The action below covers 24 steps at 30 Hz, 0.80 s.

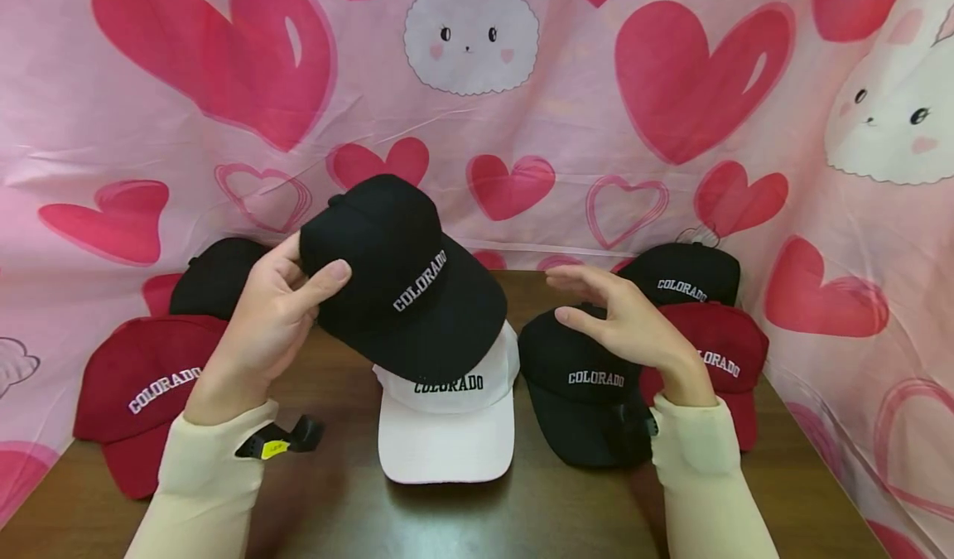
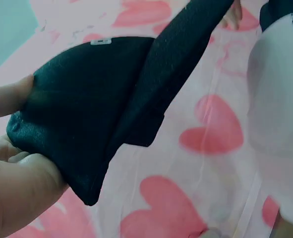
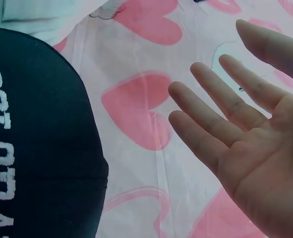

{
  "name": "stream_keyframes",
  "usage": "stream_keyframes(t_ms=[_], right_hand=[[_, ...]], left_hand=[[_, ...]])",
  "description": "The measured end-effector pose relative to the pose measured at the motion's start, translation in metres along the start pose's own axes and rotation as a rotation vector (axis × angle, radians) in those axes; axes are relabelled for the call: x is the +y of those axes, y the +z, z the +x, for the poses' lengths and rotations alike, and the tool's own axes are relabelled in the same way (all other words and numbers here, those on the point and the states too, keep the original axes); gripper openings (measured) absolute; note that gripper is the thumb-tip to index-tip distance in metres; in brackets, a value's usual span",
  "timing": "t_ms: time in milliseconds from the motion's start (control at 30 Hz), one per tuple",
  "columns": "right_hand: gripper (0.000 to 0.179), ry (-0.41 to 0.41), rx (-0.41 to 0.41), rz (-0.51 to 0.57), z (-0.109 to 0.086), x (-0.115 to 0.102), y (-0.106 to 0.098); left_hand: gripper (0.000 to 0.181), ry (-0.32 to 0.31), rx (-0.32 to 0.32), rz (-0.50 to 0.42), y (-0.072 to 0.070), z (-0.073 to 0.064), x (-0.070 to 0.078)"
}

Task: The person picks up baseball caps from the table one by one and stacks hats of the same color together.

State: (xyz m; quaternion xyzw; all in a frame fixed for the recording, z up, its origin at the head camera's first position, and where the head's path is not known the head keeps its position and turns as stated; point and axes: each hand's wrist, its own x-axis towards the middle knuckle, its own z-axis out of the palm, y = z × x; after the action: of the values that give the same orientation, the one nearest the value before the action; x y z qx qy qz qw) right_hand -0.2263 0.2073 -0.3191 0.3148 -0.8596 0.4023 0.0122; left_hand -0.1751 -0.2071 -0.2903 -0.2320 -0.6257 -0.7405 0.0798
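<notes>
My left hand (image 1: 272,319) pinches a black baseball cap (image 1: 373,252) by the side of its crown, thumb on the outside. The cap is tilted, its brim slanting down to the right, and white COLORADO lettering crosses its front. In the left wrist view the held cap (image 2: 91,94) shows from the side. Behind its brim sits a white cap (image 1: 447,435) on the table, its crown partly hidden. My right hand (image 1: 633,319) is raised above a second black cap (image 1: 574,377), fingers extended and holding nothing. The right wrist view shows that palm (image 3: 265,153) with fingers spread.
On the left of the wooden table (image 1: 335,501) stand a red cap (image 1: 149,377) and a black cap (image 1: 216,281). Another red cap (image 1: 723,344) and black cap (image 1: 686,269) are at the right. A pink heart-patterned cloth (image 1: 551,87) hangs behind the table.
</notes>
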Motion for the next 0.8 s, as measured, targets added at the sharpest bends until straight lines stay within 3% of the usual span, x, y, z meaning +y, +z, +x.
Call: stream_keyframes(t_ms=[200,500,667,800], right_hand=[[0.059,-0.021,0.009,0.022,0.0,-0.003,0.0],[0.058,-0.064,-0.021,0.13,0.001,-0.011,0.004],[0.068,-0.098,-0.089,0.169,0.002,-0.014,0.006],[0.079,-0.077,-0.145,0.193,0.001,-0.015,0.008]], left_hand=[[0.041,-0.039,-0.152,0.046,0.013,-0.001,-0.007],[0.044,-0.133,-0.326,0.061,0.027,-0.005,-0.018],[0.049,-0.16,-0.431,0.026,0.037,-0.005,-0.024],[0.048,-0.198,-0.503,0.04,0.044,-0.005,-0.028]])
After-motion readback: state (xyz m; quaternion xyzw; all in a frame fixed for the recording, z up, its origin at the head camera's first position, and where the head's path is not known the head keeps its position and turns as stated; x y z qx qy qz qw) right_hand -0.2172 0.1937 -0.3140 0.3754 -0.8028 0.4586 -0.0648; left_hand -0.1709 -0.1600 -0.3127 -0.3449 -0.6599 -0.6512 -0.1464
